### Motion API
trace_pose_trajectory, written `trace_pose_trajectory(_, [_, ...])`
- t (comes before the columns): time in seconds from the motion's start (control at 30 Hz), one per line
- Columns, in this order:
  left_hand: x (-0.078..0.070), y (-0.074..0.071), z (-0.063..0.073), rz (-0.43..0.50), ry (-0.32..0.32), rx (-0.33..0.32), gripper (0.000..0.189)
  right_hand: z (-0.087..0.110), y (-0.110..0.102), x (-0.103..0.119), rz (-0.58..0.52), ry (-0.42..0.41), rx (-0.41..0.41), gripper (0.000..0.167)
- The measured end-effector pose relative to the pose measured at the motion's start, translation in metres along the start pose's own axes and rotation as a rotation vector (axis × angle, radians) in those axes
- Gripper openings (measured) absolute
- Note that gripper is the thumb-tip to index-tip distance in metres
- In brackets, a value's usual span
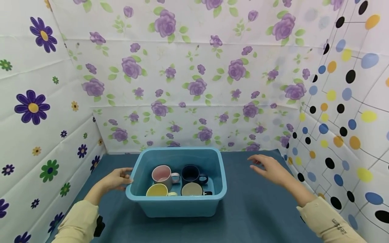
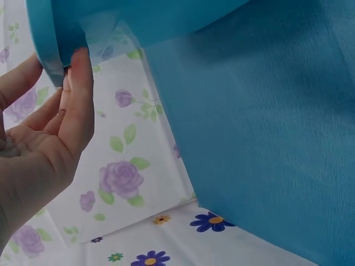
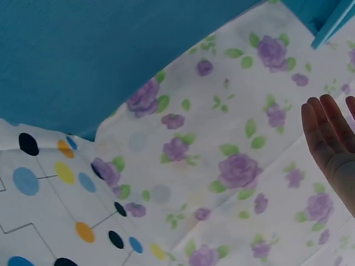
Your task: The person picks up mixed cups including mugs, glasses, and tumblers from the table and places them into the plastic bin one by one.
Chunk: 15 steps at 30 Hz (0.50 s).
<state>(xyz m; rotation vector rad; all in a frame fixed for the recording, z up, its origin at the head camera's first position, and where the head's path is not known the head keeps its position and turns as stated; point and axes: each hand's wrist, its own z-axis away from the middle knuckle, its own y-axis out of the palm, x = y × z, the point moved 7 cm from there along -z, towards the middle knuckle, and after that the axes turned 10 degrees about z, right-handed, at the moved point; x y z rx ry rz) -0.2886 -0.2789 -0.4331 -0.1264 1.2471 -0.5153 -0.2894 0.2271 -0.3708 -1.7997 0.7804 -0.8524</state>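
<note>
A blue plastic tub (image 1: 176, 207) stands on the table with mugs inside it. At the back are a pink mug (image 1: 162, 173) and a dark navy mug (image 1: 190, 173); in front of them sit a yellow mug (image 1: 157, 190) and a cream mug with a black handle (image 1: 192, 189). My left hand (image 1: 117, 179) is at the tub's left rim, and the left wrist view shows thumb and fingers pinching that rim (image 2: 47, 50). Off to the right of the tub, my right hand (image 1: 267, 168) hovers with relaxed fingers and holds nothing.
The blue tabletop (image 1: 243, 209) extends around the tub. Flower-patterned sheets (image 1: 197, 87) hang behind and on the left, and a dotted sheet (image 1: 343, 135) hangs on the right. A small black object (image 1: 99, 226) shows beside the left sleeve.
</note>
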Motion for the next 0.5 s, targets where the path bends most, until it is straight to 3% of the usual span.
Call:
trace_pose_trajectory(0.33, [-0.016, -0.002, 0.003, -0.185, 0.128, -0.048, 0.064, 0.01, -0.001, -0.031, 0.062, 0.065, -0.064, 0.024])
trace_pose_trajectory(0.5, [-0.029, -0.005, 0.004, -0.313, 0.216, -0.125, 0.061, 0.004, -0.006, -0.042, 0.079, 0.079, -0.092, 0.025])
